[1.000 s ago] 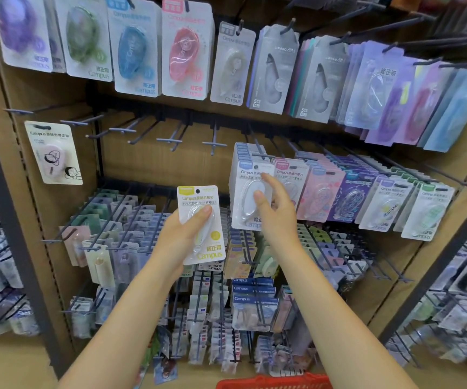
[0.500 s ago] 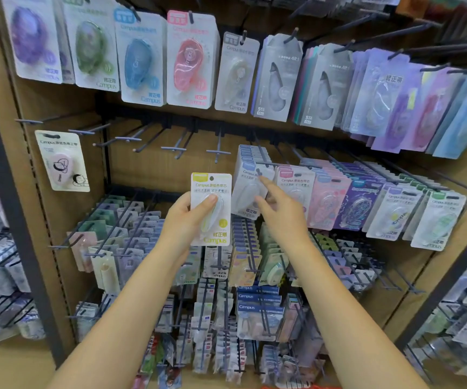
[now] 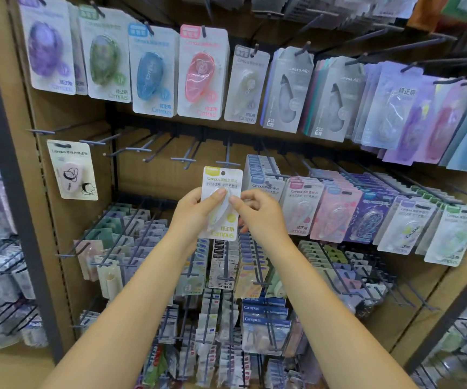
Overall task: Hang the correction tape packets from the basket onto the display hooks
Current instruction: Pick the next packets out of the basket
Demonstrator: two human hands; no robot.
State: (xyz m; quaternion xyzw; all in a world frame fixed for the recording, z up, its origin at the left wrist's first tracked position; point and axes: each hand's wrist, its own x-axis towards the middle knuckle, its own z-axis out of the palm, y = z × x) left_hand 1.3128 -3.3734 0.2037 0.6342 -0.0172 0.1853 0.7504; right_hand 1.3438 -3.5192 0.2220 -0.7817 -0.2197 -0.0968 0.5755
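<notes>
While both hands meet at the middle of the wooden display wall (image 3: 148,175), I log the white card packet with a yellow header tab and a clear blister holding a pale correction tape (image 3: 220,203) as held upright between them. Left hand (image 3: 196,213) grips the packet's left edge, thumb pressed across the blister front, remaining fingers hidden behind the card. Right hand (image 3: 257,213) pinches the right edge, thumb tip on the front, fingers curled behind. Packet's punched hole sits near the top right of the header, just below the tip of an empty grey metal hook (image 3: 228,161); I cannot tell whether card and hook touch. Just right of the packet hangs a full row of white, pink and purple carded tapes (image 3: 336,211). Far left, a single cream packet with a cartoon print (image 3: 72,171) hangs alone. Upper row carries larger purple, green, blue and pink blister cards (image 3: 153,71).
</notes>
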